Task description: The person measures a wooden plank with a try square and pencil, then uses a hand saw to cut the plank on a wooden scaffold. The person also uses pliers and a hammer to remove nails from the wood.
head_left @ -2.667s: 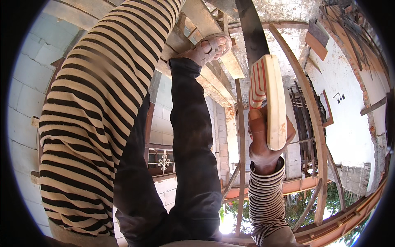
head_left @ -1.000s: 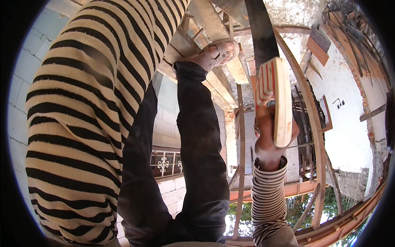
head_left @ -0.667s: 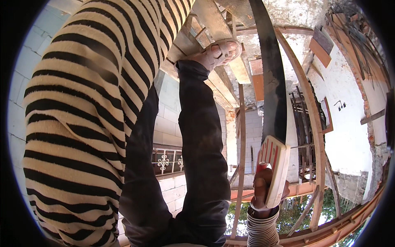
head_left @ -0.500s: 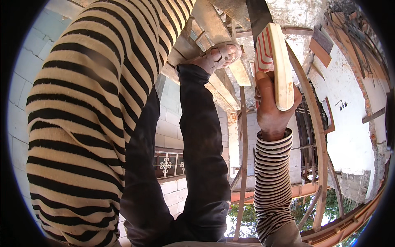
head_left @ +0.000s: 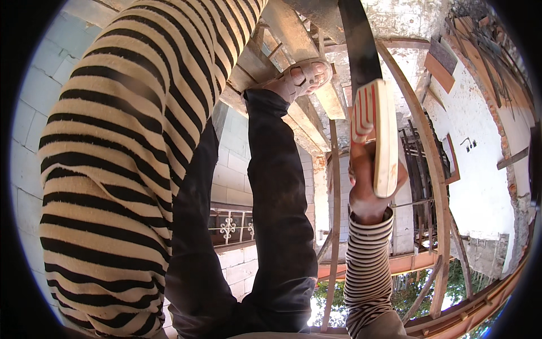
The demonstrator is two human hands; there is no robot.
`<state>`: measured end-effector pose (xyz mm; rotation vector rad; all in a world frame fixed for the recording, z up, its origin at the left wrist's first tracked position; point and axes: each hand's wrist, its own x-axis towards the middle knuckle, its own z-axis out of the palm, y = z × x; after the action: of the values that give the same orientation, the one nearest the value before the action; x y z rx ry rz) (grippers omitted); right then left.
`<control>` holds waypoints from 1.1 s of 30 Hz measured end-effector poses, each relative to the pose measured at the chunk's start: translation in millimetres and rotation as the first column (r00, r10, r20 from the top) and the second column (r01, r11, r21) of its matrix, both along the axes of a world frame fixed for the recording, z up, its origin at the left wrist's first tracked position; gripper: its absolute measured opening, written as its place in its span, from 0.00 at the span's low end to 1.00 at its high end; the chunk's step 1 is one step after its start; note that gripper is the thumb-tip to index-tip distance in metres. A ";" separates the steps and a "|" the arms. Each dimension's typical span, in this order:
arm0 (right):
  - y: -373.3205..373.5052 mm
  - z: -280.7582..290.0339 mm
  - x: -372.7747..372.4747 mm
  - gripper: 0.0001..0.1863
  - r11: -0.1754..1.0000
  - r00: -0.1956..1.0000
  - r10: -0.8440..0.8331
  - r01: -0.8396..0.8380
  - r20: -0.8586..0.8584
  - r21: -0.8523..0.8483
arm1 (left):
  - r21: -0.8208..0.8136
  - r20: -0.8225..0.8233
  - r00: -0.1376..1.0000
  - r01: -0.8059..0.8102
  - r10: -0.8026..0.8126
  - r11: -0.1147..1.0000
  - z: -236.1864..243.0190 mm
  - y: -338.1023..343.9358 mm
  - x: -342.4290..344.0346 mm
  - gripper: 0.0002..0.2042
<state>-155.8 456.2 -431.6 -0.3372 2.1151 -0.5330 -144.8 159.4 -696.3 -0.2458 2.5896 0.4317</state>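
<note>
My right hand [head_left: 366,189] is closed round the cream and red-striped handle of a handsaw [head_left: 385,141]. The saw's dark blade runs upward from the handle and leaves the top of the view, so its tip and whatever it touches are hidden. A black and tan striped sleeve [head_left: 113,169] covers my left arm, which fills the left side and reaches out past the top edge. My left hand is out of sight. Between the two arms, my sandalled foot [head_left: 305,79] rests on wooden planks [head_left: 291,34].
Timber posts [head_left: 432,147] stand to the right of the saw, with a ledge of brick and timber scraps [head_left: 480,51] beyond. A pale block wall [head_left: 34,135] rises at the left. Below my legs are a window grille [head_left: 228,226] and a lower wooden beam [head_left: 418,261].
My right hand has drawn the handsaw down toward my body, and more of its blade shows. My left arm and foot have hardly moved.
</note>
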 end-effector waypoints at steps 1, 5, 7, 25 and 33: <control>2.4 33.1 3.8 0.06 0.997 0.996 0.074 -0.074 -0.052 0.007 | -0.007 -0.057 0.998 0.002 -0.002 1.000 -1.1 0.4 0.6 0.15; 0.4 110.8 7.5 0.12 0.999 0.999 -0.031 0.031 -0.009 -0.019 | 0.018 0.012 1.000 0.013 -0.014 1.000 -2.8 2.7 1.9 0.14; -3.0 71.7 2.2 0.10 0.990 0.983 0.132 -0.137 -0.126 -0.036 | -0.011 0.018 1.000 0.021 -0.020 1.000 -2.9 1.9 -0.2 0.14; -19.8 -37.1 -15.1 0.04 0.995 0.995 -0.070 0.075 0.077 -0.059 | 0.000 0.022 1.000 -0.005 0.005 1.000 -4.0 0.2 -0.5 0.14; -5.2 66.0 -4.9 0.05 0.989 0.993 0.090 -0.098 -0.071 -0.111 | -0.033 -0.047 0.999 0.005 -0.007 0.999 -1.2 1.5 3.0 0.15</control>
<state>-160.7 451.0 -365.6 -0.5237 2.1246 -0.5960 -141.8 160.9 -697.5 -0.2422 2.6446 0.3971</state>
